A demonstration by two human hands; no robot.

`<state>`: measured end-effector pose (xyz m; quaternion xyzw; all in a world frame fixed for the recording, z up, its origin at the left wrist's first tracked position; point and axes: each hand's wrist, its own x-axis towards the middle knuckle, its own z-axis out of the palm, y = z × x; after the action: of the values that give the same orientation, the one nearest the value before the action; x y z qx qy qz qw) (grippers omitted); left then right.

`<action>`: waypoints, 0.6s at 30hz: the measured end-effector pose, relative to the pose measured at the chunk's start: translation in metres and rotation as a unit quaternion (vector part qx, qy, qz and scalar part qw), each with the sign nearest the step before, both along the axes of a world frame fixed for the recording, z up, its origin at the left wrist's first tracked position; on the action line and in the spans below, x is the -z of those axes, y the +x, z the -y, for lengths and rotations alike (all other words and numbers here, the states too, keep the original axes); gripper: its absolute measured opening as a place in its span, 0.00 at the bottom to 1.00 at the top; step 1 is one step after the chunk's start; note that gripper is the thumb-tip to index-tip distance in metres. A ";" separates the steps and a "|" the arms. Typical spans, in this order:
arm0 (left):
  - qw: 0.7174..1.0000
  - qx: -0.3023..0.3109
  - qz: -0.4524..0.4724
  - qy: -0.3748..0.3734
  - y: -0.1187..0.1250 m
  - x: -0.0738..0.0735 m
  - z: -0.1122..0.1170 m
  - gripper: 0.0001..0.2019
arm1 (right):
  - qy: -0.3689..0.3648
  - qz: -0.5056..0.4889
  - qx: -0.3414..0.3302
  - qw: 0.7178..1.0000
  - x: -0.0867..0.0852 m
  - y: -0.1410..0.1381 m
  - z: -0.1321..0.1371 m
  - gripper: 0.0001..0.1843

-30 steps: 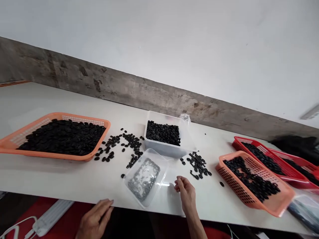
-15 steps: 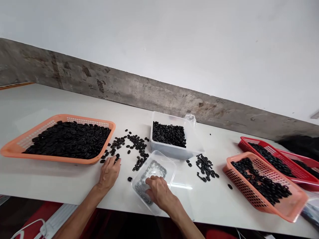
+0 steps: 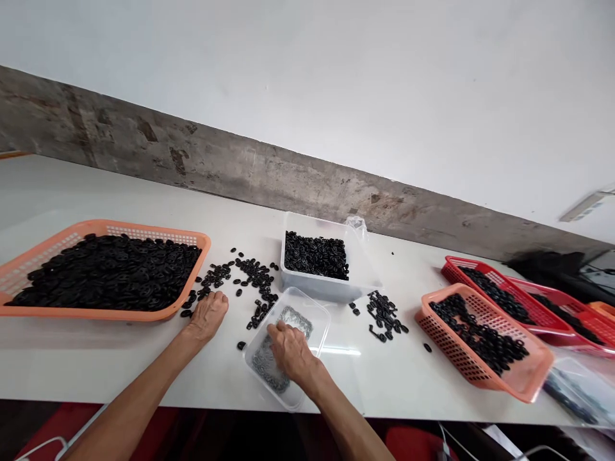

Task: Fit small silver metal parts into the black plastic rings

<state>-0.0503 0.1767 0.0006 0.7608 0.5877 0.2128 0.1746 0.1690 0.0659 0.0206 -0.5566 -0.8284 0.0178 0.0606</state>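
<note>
My left hand (image 3: pixel 207 315) rests low over the table beside a scatter of small black oval pieces (image 3: pixel 215 275), its fingers curled down. What lies under those fingertips is hidden. My right hand (image 3: pixel 291 351) reaches into a shallow clear plastic tub (image 3: pixel 319 314) holding many tiny silvery metal parts (image 3: pixel 271 365). Its fingers are drawn together at the parts, and anything between them is too small to see. Just behind that tub, a larger translucent bin (image 3: pixel 312 287) contains a heap of small black pieces (image 3: pixel 314 256).
On the left stands an orange basket (image 3: pixel 144 315) full of black oval pieces. Joined black pieces (image 3: pixel 384 314) lie right of the bin. Farther right are another orange basket (image 3: pixel 523 384) and red baskets (image 3: pixel 552 320) with black parts. A concrete ledge (image 3: pixel 230 160) runs behind the table.
The whole view has shifted, so the table's things appear farther left. My right hand is still in the clear tub, its fingers closer together. My left hand stays by the black pieces.
</note>
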 end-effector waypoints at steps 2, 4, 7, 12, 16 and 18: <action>0.998 -0.015 0.061 -0.020 -0.001 -0.002 -0.005 0.12 | -0.018 0.043 -0.028 0.999 0.000 -0.005 -0.006 0.13; 0.989 -0.035 0.137 -0.037 -0.002 -0.005 -0.007 0.12 | -0.035 0.087 -0.049 0.994 -0.001 -0.009 -0.009 0.14; 0.957 -0.065 0.275 -0.070 0.000 -0.013 0.000 0.10 | -0.047 0.134 -0.054 0.988 -0.006 -0.013 -0.007 0.13; 0.855 -0.070 0.498 -0.124 0.016 -0.037 0.048 0.12 | -0.064 0.171 -0.065 0.981 -0.018 -0.023 -0.003 0.09; 0.775 -0.070 0.605 -0.166 0.027 -0.054 0.088 0.16 | -0.067 0.167 -0.052 0.982 -0.025 -0.027 0.002 0.08; 0.746 -0.081 0.636 -0.181 0.029 -0.059 0.098 0.15 | -0.063 0.160 -0.047 0.984 -0.027 -0.028 0.008 0.10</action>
<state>-0.0209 0.0785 0.0591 0.3529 0.4271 0.5503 0.6247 0.1411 0.0580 0.0478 -0.5156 -0.8497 -0.0162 -0.1090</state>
